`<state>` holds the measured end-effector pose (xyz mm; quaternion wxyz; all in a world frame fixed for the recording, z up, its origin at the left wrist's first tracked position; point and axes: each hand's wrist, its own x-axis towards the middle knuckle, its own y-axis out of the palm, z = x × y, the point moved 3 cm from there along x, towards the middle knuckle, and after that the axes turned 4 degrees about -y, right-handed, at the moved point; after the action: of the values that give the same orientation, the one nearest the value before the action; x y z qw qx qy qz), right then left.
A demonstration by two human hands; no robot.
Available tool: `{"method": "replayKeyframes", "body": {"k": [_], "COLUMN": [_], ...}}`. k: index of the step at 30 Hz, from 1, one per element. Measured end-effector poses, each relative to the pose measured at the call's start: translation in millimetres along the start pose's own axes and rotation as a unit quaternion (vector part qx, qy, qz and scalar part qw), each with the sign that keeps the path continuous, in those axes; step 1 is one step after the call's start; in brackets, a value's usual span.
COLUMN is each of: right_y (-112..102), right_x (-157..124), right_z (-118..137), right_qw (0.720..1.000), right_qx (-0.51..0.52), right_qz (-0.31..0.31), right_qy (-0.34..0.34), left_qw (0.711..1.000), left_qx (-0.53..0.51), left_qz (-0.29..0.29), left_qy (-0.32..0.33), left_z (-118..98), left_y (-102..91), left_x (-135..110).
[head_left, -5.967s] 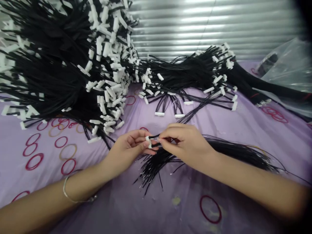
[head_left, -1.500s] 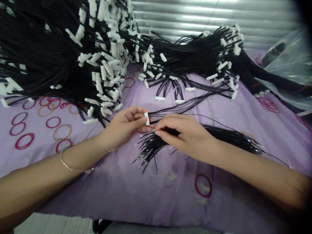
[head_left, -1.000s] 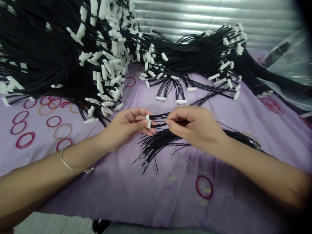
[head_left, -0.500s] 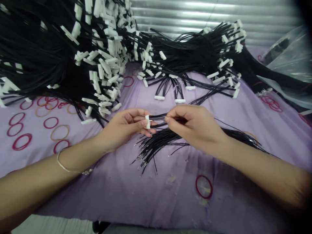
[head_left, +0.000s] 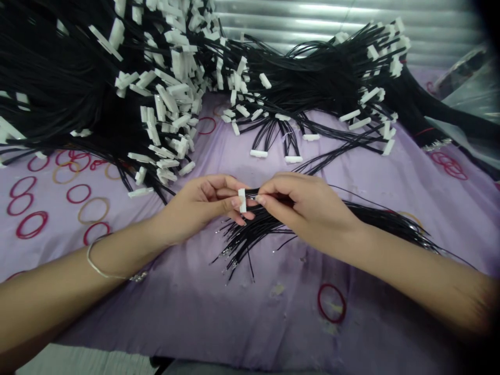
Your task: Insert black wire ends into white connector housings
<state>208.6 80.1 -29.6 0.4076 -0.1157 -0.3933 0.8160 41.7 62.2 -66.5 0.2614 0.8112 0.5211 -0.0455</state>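
Observation:
My left hand pinches a small white plastic connector between thumb and fingers, upright, with short black wires running from it to the right. My right hand grips those black wires between thumb and forefinger, close beside the connector. Its fingertips nearly touch my left hand. Under both hands lies a loose bundle of thin black wires with bare metal tips fanning toward me. A longer stretch of that bundle runs off to the right beneath my right forearm.
Huge heaps of black wire harnesses with white connectors fill the back left and back right. Red and tan rubber bands lie on the lilac cloth. A clear plastic bag sits at the right, before a metal shutter.
My hands have drawn closer together, with my right hand now right beside the connector. The connector sits slightly lower and further right.

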Motion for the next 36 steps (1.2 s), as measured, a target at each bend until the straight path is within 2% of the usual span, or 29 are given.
{"method": "replayKeyframes", "body": {"k": [5,11,13,20,26,33,36], "right_y": [0,2,4,15,17,24,20], "right_x": [2,1,-1,-8,-12,-12,-10], "right_z": [1,3,3,5,8,6,6], "right_qw": [0.998,0.997,0.996,0.98,0.978,0.975,0.975], "right_qx": [-0.028,-0.066,-0.074,-0.105,-0.098,-0.124,-0.14], "right_qz": [0.014,0.007,-0.01,-0.093,-0.112,-0.106,-0.093], "right_qy": [-0.049,-0.047,-0.053,-0.145,-0.148,-0.148,-0.144], "left_qw": [1.0,1.0,1.0,0.999,0.999,0.998,0.999], "left_qx": [-0.002,-0.001,0.007,0.023,0.023,0.01,0.003], "left_qz": [0.005,0.009,0.012,0.023,0.027,0.057,0.044], "left_qy": [-0.002,-0.011,-0.01,-0.015,-0.019,-0.021,-0.017], "left_z": [0,0,0,2,1,4,5], "left_y": [-0.9,-0.8,-1.0,-2.6,-1.1,-0.3,-2.2], "left_x": [1,2,3,1,1,0,0]}}
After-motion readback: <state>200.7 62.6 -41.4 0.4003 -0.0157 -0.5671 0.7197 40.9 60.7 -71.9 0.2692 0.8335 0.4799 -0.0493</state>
